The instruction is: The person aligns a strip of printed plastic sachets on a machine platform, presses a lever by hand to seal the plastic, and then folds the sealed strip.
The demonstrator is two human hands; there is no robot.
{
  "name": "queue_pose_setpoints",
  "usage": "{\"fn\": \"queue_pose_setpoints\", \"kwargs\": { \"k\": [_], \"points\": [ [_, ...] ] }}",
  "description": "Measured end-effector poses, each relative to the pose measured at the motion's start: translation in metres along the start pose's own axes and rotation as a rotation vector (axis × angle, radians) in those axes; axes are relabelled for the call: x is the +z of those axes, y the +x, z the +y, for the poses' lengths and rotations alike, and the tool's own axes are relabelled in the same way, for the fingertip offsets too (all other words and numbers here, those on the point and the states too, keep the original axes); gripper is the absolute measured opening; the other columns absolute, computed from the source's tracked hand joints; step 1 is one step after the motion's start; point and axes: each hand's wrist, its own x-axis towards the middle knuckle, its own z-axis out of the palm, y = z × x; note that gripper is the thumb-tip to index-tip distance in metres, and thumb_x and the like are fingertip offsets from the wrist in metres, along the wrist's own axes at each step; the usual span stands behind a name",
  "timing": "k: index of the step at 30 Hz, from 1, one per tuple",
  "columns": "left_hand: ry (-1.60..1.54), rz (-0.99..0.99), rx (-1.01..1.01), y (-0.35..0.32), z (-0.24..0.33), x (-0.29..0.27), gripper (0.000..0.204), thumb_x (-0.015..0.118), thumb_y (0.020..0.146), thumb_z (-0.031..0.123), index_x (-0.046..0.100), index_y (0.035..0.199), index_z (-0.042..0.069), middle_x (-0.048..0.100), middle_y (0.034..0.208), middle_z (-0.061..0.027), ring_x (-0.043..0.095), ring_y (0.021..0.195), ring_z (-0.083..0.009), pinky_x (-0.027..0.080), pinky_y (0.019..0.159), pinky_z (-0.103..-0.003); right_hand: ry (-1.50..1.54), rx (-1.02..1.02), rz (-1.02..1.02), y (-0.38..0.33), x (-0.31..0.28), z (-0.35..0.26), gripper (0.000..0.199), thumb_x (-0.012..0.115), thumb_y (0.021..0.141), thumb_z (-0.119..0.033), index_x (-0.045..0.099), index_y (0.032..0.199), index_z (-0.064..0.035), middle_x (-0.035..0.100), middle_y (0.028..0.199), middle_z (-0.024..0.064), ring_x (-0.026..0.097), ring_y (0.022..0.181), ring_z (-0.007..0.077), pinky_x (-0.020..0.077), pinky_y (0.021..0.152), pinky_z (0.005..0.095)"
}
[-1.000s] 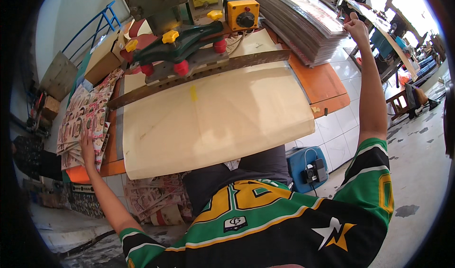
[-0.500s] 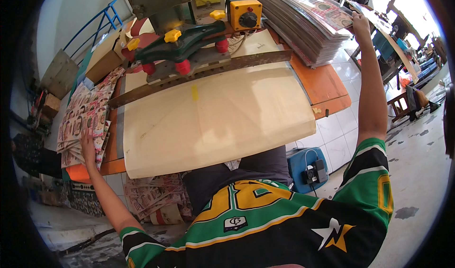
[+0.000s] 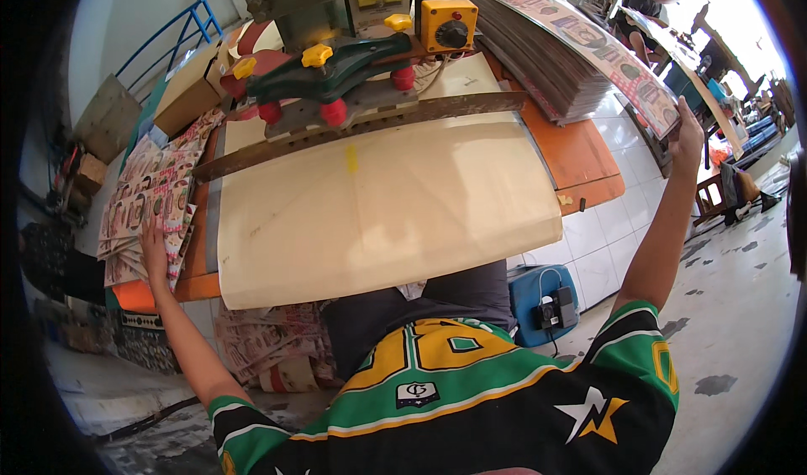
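Right hand (image 3: pixel 688 132) has moved down & right vs. 0.5 s ago, bringing the long pink-and-white printed sheet (image 3: pixel 588 31) out w/ it; fingers closed on the sheet's near corner, upper right of frame. Rest of sheet lies on a tall stack of flat sheets (image 3: pixel 542 76). Left hand (image 3: pixel 153 255) flat, fingers extended, on a pile of pink-and-white printed pieces (image 3: pixel 139 210), left of frame. Btwn them: cream rectangular sheet (image 3: pixel 395 214) on orange tabletop (image 3: pixel 580 160), center; dk-green metal clamp w/ yellow knobs (image 3: pixel 328 73) above.

Right hand (image 3: pixel 688 135) gripping (arm (image 3: pixel 658 240) outstretched).
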Motion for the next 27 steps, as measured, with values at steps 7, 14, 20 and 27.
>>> {"fn": "queue_pose_setpoints", "kwargs": {
  "k": [7, 14, 20, 27],
  "points": [
    [-0.052, 0.010, -0.003, 0.001, 0.002, 0.009, 0.056, 0.034, 0.111, 0.053, 0.033, 0.165, 0.036, 0.022, 0.174, -0.0102, 0.009, 0.162, -0.0378, 0.012, 0.128, -0.057, -0.135, -0.389, 0.149, -0.021, -0.019, -0.007, 0.033, 0.067, 0.105, -0.019, 0.062, 0.129, 0.0024, 0.069, 0.119, 0.0165, 0.070, 0.105, 0.0222, 0.0607, 0.087, 0.0323],
    [-0.270, 0.174, 0.103, -0.003, 0.006, 0.012, 0.061, 0.042, 0.112, 0.046, 0.029, 0.167, 0.023, 0.023, 0.173, -0.0135, 0.015, 0.161, -0.0347, 0.019, 0.128, -0.045, -0.206, -0.610, 0.347, -0.096, -0.032, -0.054, 0.034, 0.061, 0.107, -0.023, 0.060, 0.132, 0.0014, 0.065, 0.126, 0.0168, 0.067, 0.109, 0.0253, 0.0586, 0.091, 0.0347],
    [-0.313, 0.259, 0.072, -0.022, 0.026, -0.010, 0.067, 0.050, 0.110, 0.048, 0.029, 0.167, 0.020, 0.027, 0.172, -0.0149, 0.025, 0.158, -0.0345, 0.031, 0.123, -0.045, -0.308, -0.621, 0.444, -0.132, -0.035, -0.056, 0.038, 0.058, 0.109, -0.029, 0.060, 0.135, -0.0015, 0.061, 0.131, 0.0143, 0.064, 0.116, 0.0251, 0.0587, 0.096, 0.0375],
    [-0.202, 0.455, 0.083, -0.041, 0.069, -0.029, 0.057, 0.055, 0.109, 0.038, 0.044, 0.159, 0.013, 0.039, 0.165, -0.0158, 0.036, 0.153, -0.0330, 0.036, 0.120, -0.043, -0.135, -0.531, 0.291, -0.125, -0.055, -0.041, 0.047, 0.056, 0.109, -0.033, 0.051, 0.145, -0.0035, 0.060, 0.131, 0.0139, 0.063, 0.119, 0.0256, 0.0574, 0.098, 0.0398]
  ]
}}
